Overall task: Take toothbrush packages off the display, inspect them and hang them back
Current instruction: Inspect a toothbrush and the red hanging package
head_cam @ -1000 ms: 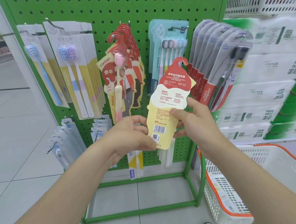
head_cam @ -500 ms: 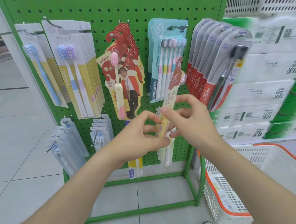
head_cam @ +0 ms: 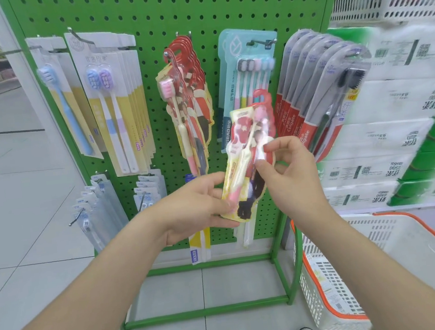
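The red-and-yellow toothbrush package [head_cam: 248, 159] is off the hook, tilted, brush side toward the camera, in front of the green pegboard [head_cam: 141, 17]. The left grip [head_cam: 196, 207] pinches its lower end at 7 o'clock. The right grip [head_cam: 290, 176] pinches its edge at 3 o'clock. Matching packs [head_cam: 189, 87] hang at 11 o'clock.

Light was bright and even, with only soft, faint shadows on the floor tiles [head_cam: 28, 211]. Motion blur smeared the toothbrush package [head_cam: 248, 161], leaving its print unreadable. The stacked cartons [head_cam: 392, 98] at the right edge were soft and washed out. Wide-angle distortion bowed the pegboard [head_cam: 195, 11] outward, and the clear fronts of the Colgate packs [head_cam: 317, 81] carried pale glare.
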